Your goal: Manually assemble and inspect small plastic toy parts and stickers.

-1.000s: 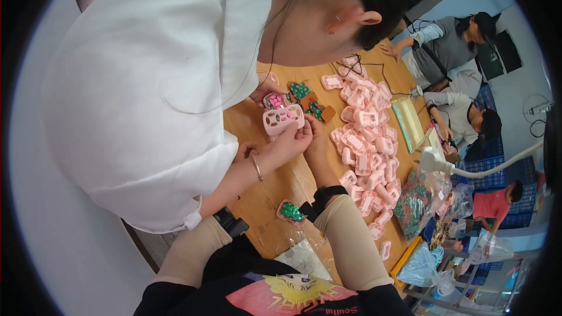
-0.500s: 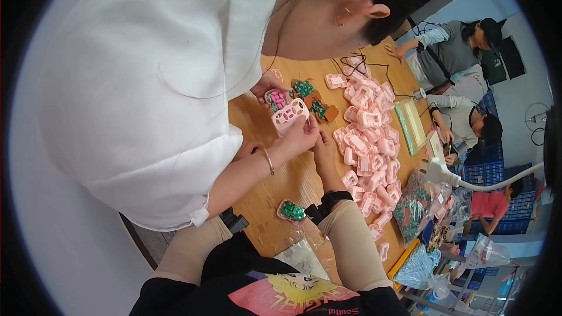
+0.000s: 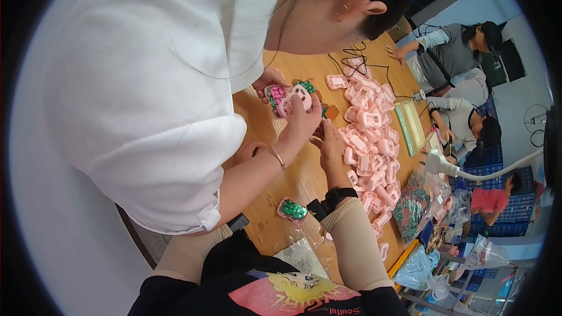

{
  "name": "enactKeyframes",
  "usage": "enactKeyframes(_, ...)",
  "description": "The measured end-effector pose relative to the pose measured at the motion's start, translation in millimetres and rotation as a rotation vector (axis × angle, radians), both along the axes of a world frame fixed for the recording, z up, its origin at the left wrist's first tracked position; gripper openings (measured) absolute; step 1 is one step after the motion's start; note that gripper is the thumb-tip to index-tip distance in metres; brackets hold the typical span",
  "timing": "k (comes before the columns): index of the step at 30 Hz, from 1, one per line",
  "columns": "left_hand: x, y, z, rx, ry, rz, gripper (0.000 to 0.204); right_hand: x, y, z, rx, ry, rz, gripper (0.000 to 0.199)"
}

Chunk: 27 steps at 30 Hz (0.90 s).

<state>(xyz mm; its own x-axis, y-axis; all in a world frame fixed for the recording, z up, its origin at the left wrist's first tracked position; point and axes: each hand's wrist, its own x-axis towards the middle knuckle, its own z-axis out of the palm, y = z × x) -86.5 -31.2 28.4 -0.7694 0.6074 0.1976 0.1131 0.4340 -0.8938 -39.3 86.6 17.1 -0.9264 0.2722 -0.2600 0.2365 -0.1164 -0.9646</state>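
A co-worker in white leans across from the left, holding a pink shell (image 3: 271, 109) with a green circuit board and magenta buttons inside. The co-worker's other hand presses a pale pink cover (image 3: 301, 99) over it. My right hand (image 3: 331, 147) is just right of that hand, fingers stretched and thumb apart, with nothing seen in it. Most of my left hand (image 3: 250, 151) is hidden behind the co-worker's arm; only a curled part shows. Between my forearms, a pink shell with a green board (image 3: 292, 210) lies on the table. Green boards (image 3: 305, 86) lie beyond the held shell.
Many pink shells (image 3: 370, 120) are heaped to the right on the wooden table (image 3: 266, 181). A clear plastic bag (image 3: 301, 259) lies near my body. Black cable (image 3: 357, 61) crosses the far side. A white plug (image 3: 439, 164) hangs at right. Other people (image 3: 448, 52) work beyond.
The co-worker's cover has moved from beside the shell to over it, with the thumb now on top. My right hand has shifted slightly right and its fingers show more.
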Motion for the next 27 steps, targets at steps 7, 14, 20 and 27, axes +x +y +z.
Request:
enactKeyframes(7, -1.4, 19.6, 5.7, -0.549, 0.258, 0.025, 0.036, 2.3, -7.3, 5.1, 0.025, -0.034, -0.008, 0.038)
enactKeyframes(14, -2.9, 22.8, 14.8, -0.718, 0.312, -0.206, 0.023, 9.5, 6.6, -0.7, 0.030, -0.039, -0.026, 0.037)
enactKeyframes(20, 8.4, -4.4, -11.4, -0.565, 0.165, 0.040, 0.021, 26.4, 11.5, -16.8, 0.042, -0.105, -0.030, 0.037)
enactKeyframes(27, 15.9, -24.2, 20.8, -0.365, 0.131, 0.040, 0.028, 56.6, 32.7, -55.5, -0.008, -0.189, -0.010, 0.034)
